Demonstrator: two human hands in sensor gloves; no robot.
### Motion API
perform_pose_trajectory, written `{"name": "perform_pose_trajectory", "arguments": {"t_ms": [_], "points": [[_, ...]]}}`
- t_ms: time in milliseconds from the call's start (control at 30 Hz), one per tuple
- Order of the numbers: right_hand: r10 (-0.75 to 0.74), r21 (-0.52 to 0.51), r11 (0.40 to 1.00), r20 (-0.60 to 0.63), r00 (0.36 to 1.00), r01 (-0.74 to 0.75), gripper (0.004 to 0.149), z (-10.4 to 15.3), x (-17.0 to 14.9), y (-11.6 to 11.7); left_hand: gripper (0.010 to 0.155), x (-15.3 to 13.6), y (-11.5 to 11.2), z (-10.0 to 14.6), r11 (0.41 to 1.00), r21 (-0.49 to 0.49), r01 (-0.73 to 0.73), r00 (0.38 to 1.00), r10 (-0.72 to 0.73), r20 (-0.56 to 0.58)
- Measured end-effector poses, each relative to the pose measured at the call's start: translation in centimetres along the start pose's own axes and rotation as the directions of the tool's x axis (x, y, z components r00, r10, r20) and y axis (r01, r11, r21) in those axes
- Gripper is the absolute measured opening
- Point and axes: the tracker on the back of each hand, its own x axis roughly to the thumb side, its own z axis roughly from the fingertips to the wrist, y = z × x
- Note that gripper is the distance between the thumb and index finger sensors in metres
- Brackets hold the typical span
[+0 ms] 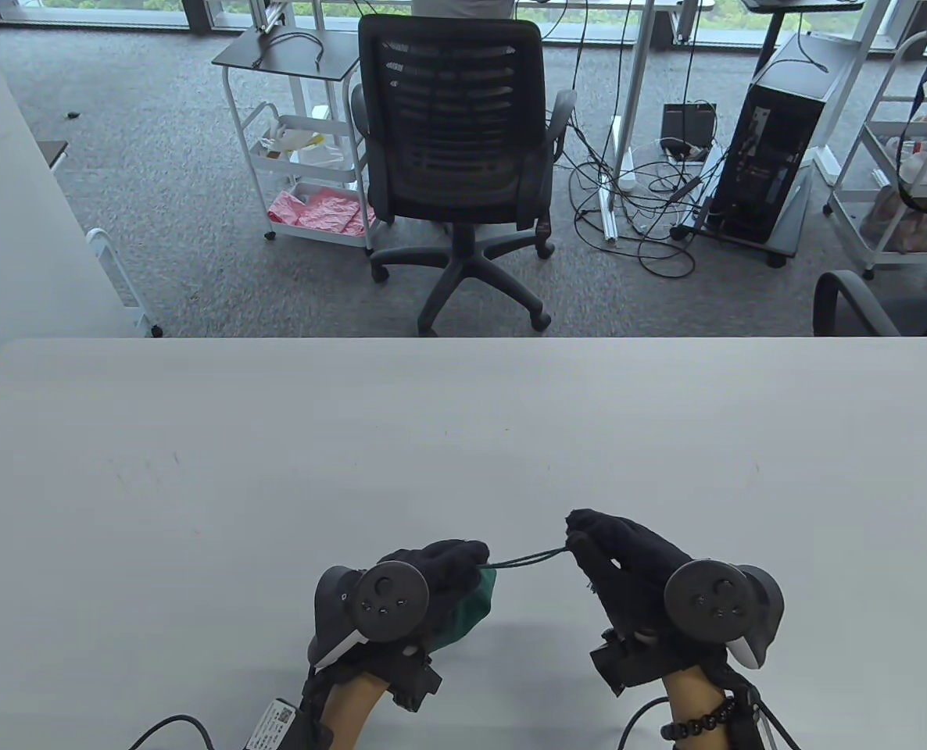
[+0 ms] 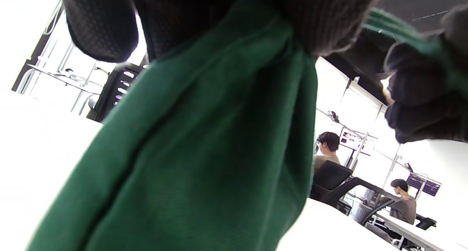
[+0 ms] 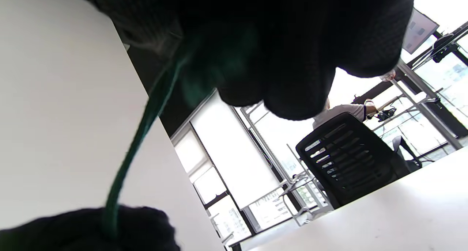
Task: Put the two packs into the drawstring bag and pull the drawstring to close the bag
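The green drawstring bag (image 1: 470,609) sits near the table's front edge, mostly under my left hand (image 1: 440,564), which grips its gathered top. In the left wrist view the bag's cloth (image 2: 204,152) hangs bunched below my gloved fingers (image 2: 329,21). A thin green drawstring (image 1: 530,557) runs taut from the bag's mouth to my right hand (image 1: 585,539), whose fingertips pinch it. The right wrist view shows the same cord (image 3: 146,123) stretched from my right fingers (image 3: 285,53) down to the other glove. No packs are visible; the bag hides whatever is inside.
The white table (image 1: 354,453) stretches wide beyond the hands. A black office chair (image 1: 456,148) stands behind its far edge, with carts, cables and a computer tower (image 1: 776,141) on the carpet. People sit at desks in the background of the wrist views.
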Motion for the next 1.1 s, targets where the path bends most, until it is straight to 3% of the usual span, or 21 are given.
{"name": "perform_pose_trajectory", "arguments": {"t_ms": [167,333,500,733,967,1100], "points": [[0.18,0.128,0.977,-0.046,0.983,-0.173,0.064,-0.2,-1.4,1.3,0.042,-0.2,0.1,0.0,1.0,0.024,0.019,1.0,-0.019,0.001],[0.217,0.311,0.935,-0.119,0.969,-0.171,0.079,-0.5,-3.4,2.3,0.042,-0.4,0.1,0.0,0.999,0.024,0.034,0.999,-0.034,-0.003],[0.236,0.395,0.907,-0.181,0.955,-0.149,0.084,-0.5,-4.8,2.7,0.042,-0.4,0.0,-0.2,0.999,0.027,0.046,0.999,-0.046,0.002],[0.216,0.395,0.912,-0.239,0.947,-0.108,0.084,-0.3,-5.4,2.5,0.042,-0.7,-0.8,-1.9,0.994,0.026,0.106,0.994,-0.106,0.017],[0.191,0.369,0.925,-0.253,0.948,-0.088,0.083,-0.2,-5.5,2.6,0.042,-0.2,-1.5,-6.1,0.976,0.089,0.2,0.976,-0.207,0.068],[0.191,0.365,0.927,-0.255,0.948,-0.089,0.084,-0.2,-5.5,2.7,0.042,0.2,-3.5,-8.2,0.965,0.06,0.254,0.96,-0.259,0.107]]}}
